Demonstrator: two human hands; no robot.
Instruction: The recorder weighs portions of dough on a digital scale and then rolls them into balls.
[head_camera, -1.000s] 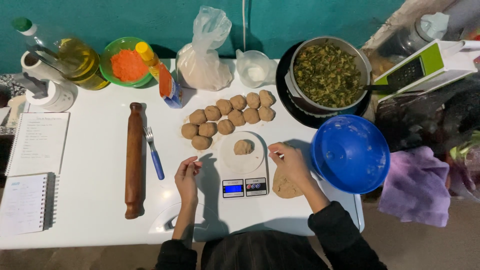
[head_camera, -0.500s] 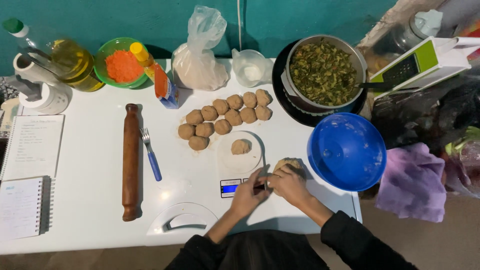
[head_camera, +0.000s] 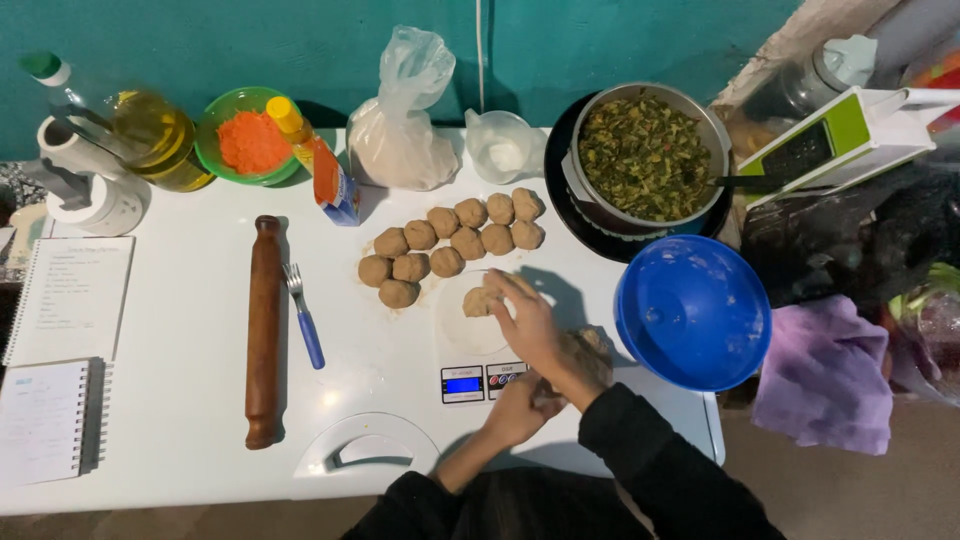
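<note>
— Dough, a small tan lump (head_camera: 480, 301), sits on the round white plate (head_camera: 470, 330) of the little digital kitchen scale (head_camera: 482, 381), near the middle of the white table (head_camera: 180, 400). See the right hand (head_camera: 530, 325)?

— Yes, in the head view it reaches over the plate, fingers loosely spread and curved, fingertips touching the lump. Whether it grips it, I cannot tell.

— And the left hand (head_camera: 520, 405)?

— Curled beside the scale's display, seemingly around a larger brown mass of dough (head_camera: 585, 355) lying just right of the scale; how firmly it holds, I cannot tell.

— What surrounds them?

— Ten rolled tan dough balls (head_camera: 450, 245) in two rows just beyond the plate, a brown wooden rolling pin (head_camera: 264, 330) and a blue-handled fork (head_camera: 303, 315) to the left, a blue plastic bowl (head_camera: 695, 312) to the right, a metal pot of chopped greens (head_camera: 645, 155) behind it.

— How should the weighing go well, in your judgement?

— Keep fingers off the plate while reading the display, and pinch small bits on or off so the portion matches the others.
</note>
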